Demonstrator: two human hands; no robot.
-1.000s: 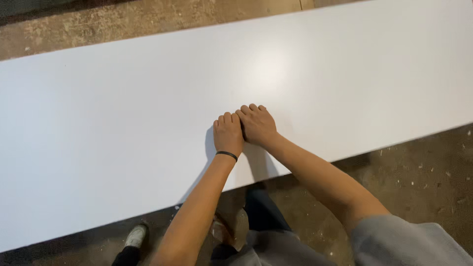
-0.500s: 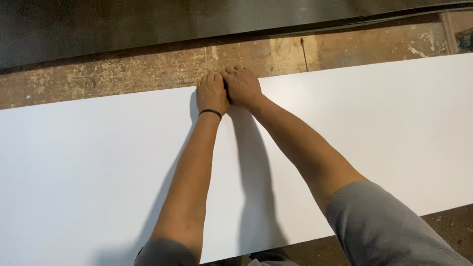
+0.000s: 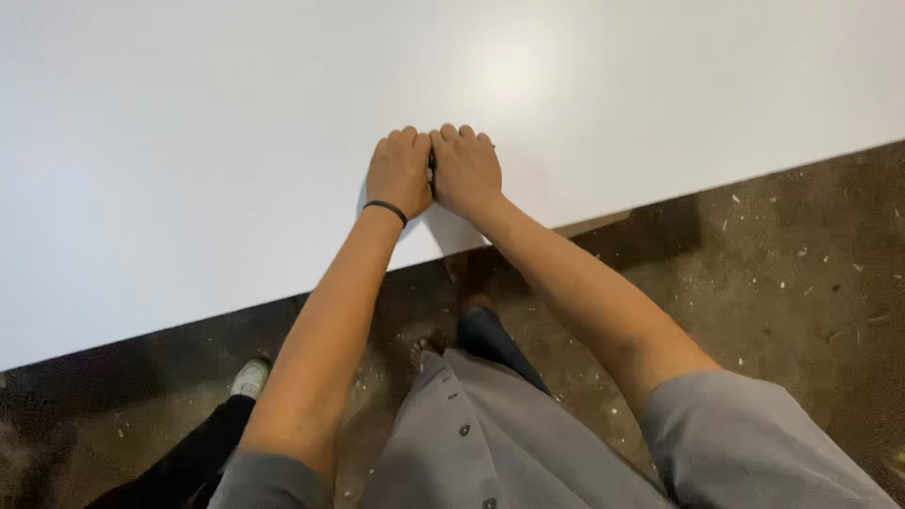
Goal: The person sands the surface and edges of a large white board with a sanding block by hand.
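A large white board [image 3: 189, 141] fills the upper part of the head view. My left hand [image 3: 401, 174] and my right hand [image 3: 467, 170] rest on it side by side near its front edge, knuckles up and fingers curled down. They press against each other. A small dark object [image 3: 432, 172] shows as a thin sliver between them, and both hands seem closed on it; what it is stays hidden. A black band circles my left wrist.
The board's front edge [image 3: 660, 203] runs diagonally from lower left to upper right. Below it lies a rough concrete floor [image 3: 782, 283] scattered with light chips. A white shoe [image 3: 251, 377] and dark trouser leg stand at lower left.
Both hands, still pressed together, have slid back from the board's far edge to near its front edge. The far edge and the floor beyond it have left the view.
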